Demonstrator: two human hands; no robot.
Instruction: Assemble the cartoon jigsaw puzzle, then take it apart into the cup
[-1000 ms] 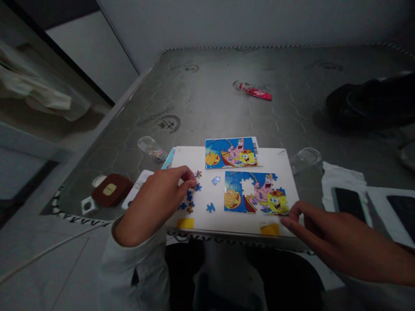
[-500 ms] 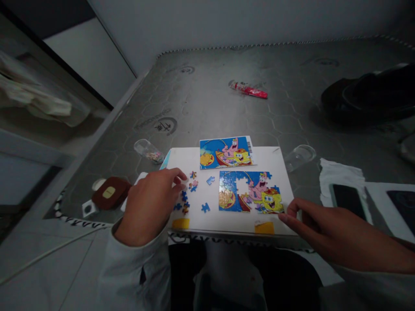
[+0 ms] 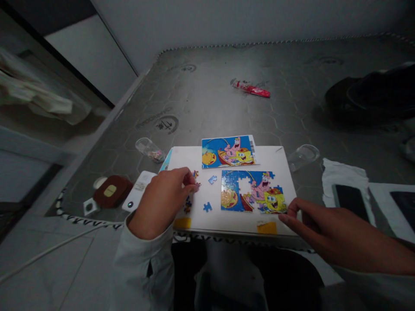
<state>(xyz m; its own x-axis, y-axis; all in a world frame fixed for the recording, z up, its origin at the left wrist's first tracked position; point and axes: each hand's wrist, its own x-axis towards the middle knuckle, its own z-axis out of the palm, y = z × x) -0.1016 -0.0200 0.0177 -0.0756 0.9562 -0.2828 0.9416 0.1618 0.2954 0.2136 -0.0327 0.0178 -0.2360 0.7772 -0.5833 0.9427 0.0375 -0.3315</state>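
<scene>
A partly assembled jigsaw puzzle [image 3: 229, 181] with a cartoon picture lies on a white board [image 3: 214, 222]; gaps show in its middle and at its lower edge. My left hand [image 3: 167, 192] is closed in a pinch on a small puzzle piece [image 3: 197, 186] left of the puzzle. Other loose pieces lie partly hidden under its fingers, and a blue piece [image 3: 207, 207] and a lighter blue piece [image 3: 212, 179] lie apart. At the puzzle's lower right corner, my right hand [image 3: 324, 222] has thumb and forefinger pinched together; what is between them cannot be made out.
Behind the puzzle lies a reference picture card [image 3: 228, 151]. A clear cup with pieces [image 3: 151, 150] lies at left, another clear cup [image 3: 304, 156] at right. A brown case [image 3: 113, 192], a white device [image 3: 140, 190], a phone [image 3: 350, 201] and a red packet [image 3: 251, 88] surround the board.
My left hand has moved right over the loose pieces and its fingers have closed on one. My right hand stays at the puzzle's corner. The view has shifted slightly.
</scene>
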